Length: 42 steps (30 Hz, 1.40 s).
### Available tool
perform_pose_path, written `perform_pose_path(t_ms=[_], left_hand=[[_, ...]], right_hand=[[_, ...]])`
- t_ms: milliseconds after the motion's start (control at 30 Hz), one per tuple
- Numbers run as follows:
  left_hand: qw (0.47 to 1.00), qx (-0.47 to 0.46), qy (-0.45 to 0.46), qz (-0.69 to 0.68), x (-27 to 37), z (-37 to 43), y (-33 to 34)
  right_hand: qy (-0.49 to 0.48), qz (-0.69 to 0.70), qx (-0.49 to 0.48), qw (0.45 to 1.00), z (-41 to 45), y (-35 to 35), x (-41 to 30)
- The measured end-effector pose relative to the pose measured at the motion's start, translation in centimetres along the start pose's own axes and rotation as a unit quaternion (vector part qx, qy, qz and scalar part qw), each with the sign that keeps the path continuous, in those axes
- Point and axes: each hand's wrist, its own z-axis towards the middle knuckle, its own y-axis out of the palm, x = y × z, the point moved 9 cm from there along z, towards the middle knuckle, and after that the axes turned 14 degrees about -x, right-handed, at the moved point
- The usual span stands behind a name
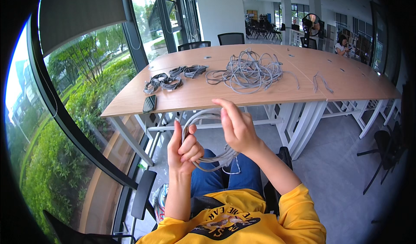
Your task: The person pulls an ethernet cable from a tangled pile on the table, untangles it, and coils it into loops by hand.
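Note:
Above my lap, my left hand (187, 148) is closed around one side of a looped grey cable (208, 114). My right hand (239, 127) is at the opposite side of the loop, its fingers bent against the cable; how firmly it grips is partly hidden. A thin, lighter cable end (239, 167) hangs below the coil. On the wooden table (182, 102) lies a large tangled heap of grey cable (253, 70). Several small coiled cable bundles (169, 81) rest to its left, and short cable pieces (321, 81) lie to its right.
A smartphone (149, 103) lies at the table's near left edge. Black chairs (231, 38) stand behind the table, and a chair armrest (143, 193) is at my left. Tall windows run along the left side. A person (342, 46) sits in the right background, near a standing fan (311, 24).

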Motion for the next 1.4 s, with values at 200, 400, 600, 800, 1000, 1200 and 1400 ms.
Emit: perform_pose_path(t_ms=[200,400,600,800,1000,1200,1400], left_hand=[[0.988,-0.145,-0.044,0.01,-1.0,0.1,1.8],[0.985,-0.08,-0.113,0.101,-1.2,-0.2,1.7],[0.981,-0.122,-0.111,0.098,-1.4,-0.2,2.2],[0.986,-0.152,-0.051,0.039,-1.1,0.0,3.1],[0.984,-0.171,-0.045,0.014,-0.8,0.3,3.5],[0.989,-0.139,-0.032,0.039,-0.6,0.2,2.7],[0.993,-0.033,-0.035,0.106,-0.5,0.3,1.5]], right_hand=[[-0.02,-0.137,-0.065,0.988,0.5,0.8,-0.4],[0.001,-0.073,-0.055,0.996,0.4,0.4,0.1],[0.052,0.027,-0.081,0.995,0.4,0.8,0.7],[0.098,0.112,-0.103,0.983,0.0,2.2,1.4],[0.011,0.02,-0.062,0.998,0.0,2.5,0.2],[-0.001,-0.072,-0.089,0.993,-0.4,2.8,0.0],[0.046,-0.029,-0.116,0.992,-1.0,3.7,1.1]])
